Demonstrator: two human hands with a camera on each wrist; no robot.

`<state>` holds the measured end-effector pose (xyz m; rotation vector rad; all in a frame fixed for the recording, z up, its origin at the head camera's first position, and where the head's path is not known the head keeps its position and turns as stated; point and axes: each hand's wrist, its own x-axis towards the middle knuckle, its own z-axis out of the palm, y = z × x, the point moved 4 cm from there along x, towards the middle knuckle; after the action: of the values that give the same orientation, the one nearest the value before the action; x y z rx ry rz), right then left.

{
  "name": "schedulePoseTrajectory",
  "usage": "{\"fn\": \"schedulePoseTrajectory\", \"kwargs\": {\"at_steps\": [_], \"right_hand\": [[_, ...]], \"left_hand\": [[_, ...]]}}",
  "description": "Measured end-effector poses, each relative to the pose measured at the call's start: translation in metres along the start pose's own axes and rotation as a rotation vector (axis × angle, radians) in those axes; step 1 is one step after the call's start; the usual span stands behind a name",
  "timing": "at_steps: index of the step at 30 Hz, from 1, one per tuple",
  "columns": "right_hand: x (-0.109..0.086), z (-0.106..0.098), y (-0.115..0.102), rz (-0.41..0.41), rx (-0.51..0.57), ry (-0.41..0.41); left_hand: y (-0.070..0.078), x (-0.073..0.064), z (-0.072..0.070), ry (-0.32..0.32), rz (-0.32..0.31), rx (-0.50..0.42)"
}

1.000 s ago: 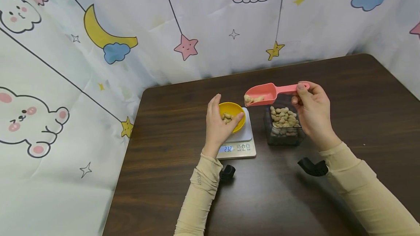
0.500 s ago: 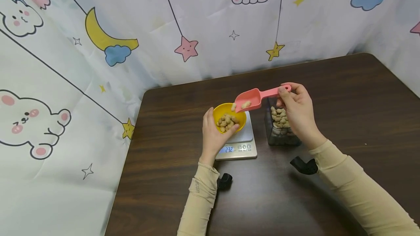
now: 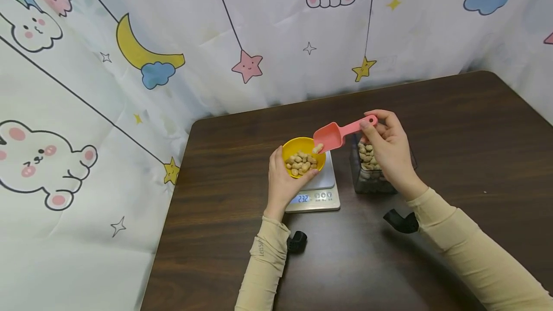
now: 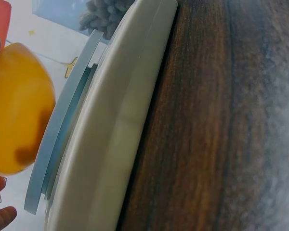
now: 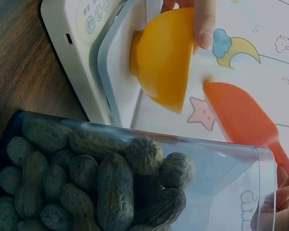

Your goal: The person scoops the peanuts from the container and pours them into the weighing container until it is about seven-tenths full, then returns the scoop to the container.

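My left hand (image 3: 282, 181) holds a yellow bowl (image 4: 21, 108) at its sides, thumb and fingers spread around the rim. Several unshelled peanuts (image 3: 301, 163) lie inside it. In the right wrist view the bowl's foot is right at the pale plate (image 5: 116, 65) of a kitchen scale (image 3: 320, 200) with a lit display. With my right hand (image 3: 390, 152) I pinch the handle of a pink scoop (image 3: 329, 137). The scoop tilts down over the bowl's right rim, and a peanut (image 3: 318, 148) shows at its lip.
A clear plastic container (image 3: 375, 185) with many peanuts (image 5: 115, 187) stands to the right of the scale, partly behind my right hand. The dark wooden table (image 3: 233, 167) reaches back to a printed curtain (image 3: 285, 71).
My right hand has brought the scoop left and tipped it over the bowl; fewer peanuts show in it. The left hand has moved slightly, leaving more of the bowl's peanuts visible.
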<state>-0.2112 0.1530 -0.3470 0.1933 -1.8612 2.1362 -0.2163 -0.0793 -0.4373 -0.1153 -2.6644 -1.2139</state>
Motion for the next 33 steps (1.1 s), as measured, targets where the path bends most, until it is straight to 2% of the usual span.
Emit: {"fn": "schedulePoseTrajectory", "kwargs": {"at_steps": [9, 15, 20, 24, 29, 33], "right_hand": [[-0.001, -0.008, -0.002, -0.026, 0.014, 0.055], [-0.001, -0.019, -0.005, -0.006, 0.020, 0.111], [-0.001, -0.028, -0.010, -0.006, 0.059, 0.181], [0.002, -0.037, -0.015, -0.029, 0.138, 0.250], [0.008, -0.048, -0.021, -0.085, 0.244, 0.298], [0.010, -0.062, -0.024, -0.103, 0.265, 0.353]], "left_hand": [[0.002, -0.002, 0.003, -0.023, 0.007, -0.016], [0.009, 0.002, -0.002, 0.001, 0.031, -0.006], [0.022, 0.007, -0.005, 0.033, 0.076, -0.033], [0.035, 0.011, -0.005, 0.033, 0.122, -0.057], [0.053, 0.016, -0.004, 0.013, 0.178, -0.058], [0.067, 0.018, 0.002, -0.034, 0.210, -0.067]]}}
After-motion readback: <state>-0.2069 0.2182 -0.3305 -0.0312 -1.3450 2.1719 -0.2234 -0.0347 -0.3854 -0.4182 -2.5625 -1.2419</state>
